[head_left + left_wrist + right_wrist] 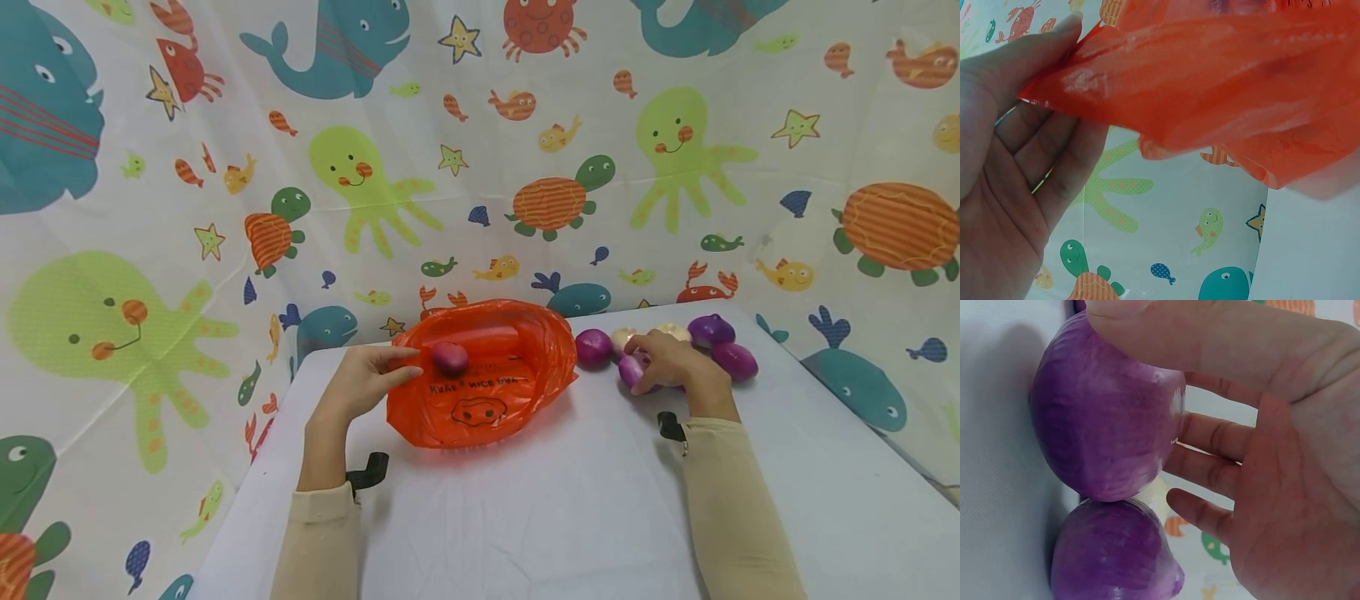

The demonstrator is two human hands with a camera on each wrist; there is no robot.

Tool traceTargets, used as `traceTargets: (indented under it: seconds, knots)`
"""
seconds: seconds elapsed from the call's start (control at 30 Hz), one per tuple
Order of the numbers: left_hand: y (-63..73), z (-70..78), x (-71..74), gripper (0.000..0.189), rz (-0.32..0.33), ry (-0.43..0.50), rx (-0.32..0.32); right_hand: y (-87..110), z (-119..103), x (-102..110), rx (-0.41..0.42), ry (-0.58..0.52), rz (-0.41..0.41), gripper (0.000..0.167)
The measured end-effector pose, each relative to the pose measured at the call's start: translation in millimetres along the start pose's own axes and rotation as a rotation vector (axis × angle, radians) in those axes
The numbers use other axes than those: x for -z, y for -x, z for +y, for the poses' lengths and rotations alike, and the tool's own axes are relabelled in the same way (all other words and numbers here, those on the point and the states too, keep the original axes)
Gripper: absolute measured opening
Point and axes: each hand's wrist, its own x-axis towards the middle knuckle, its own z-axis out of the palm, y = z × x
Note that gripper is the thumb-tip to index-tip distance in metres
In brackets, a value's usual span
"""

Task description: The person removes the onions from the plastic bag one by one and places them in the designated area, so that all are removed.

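Observation:
An orange-red plastic bag [480, 429] lies with its mouth spread, a reddish-purple onion [450, 358] inside. My left hand [356, 382] holds the bag's left rim. In the left wrist view, the bag's edge [1094, 84] passes between thumb and fingers. Over to the right, my right hand [678, 362] grips a purple onion [1107, 419], thumb on its near side and fingers around the far side. This onion rests against or very near the white tabletop. Below it in the right wrist view sits another purple onion [1110, 550].
Close around the right hand are more purple onions [594, 348] and pale round vegetables [675, 332], whose kind I cannot tell. The white table [562, 517] meets a hanging cloth [465, 208] printed with sea animals at the back and left.

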Motion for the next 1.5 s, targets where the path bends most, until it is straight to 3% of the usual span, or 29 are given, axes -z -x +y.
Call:
traceTargets:
  seconds: [0.33,0.6,0.87,1.13,1.37,1.5]
  knots:
    - [0.0,0.5,0.3,0.033,0.004,0.001,-0.006,2.9,-1.7,2.6,0.049,-0.017,0.019,0.074]
    - [0.5,-1.0,-0.2,0.037,-0.001,0.008,0.004,7.8,-4.1,1.2,-0.072,-0.069,-0.03,0.075]
    - [0.6,-0.5,0.2,0.035,0.0,0.008,-0.005,5.0,-3.6,0.9,-0.056,-0.03,-0.01,0.069]
    - [0.2,-0.6,0.4,0.033,0.002,0.01,-0.003,3.8,-3.8,1.0,-0.072,-0.034,-0.001,0.076]
    - [-0.3,-1.3,0.6,0.035,0.0,0.005,-0.01,2.2,-6.5,0.4,-0.018,-0.027,0.046,0.071]
    - [-0.3,-1.1,0.7,0.038,-0.003,0.005,-0.008,-1.6,-9.7,-0.9,0.104,-0.066,0.137,0.063]
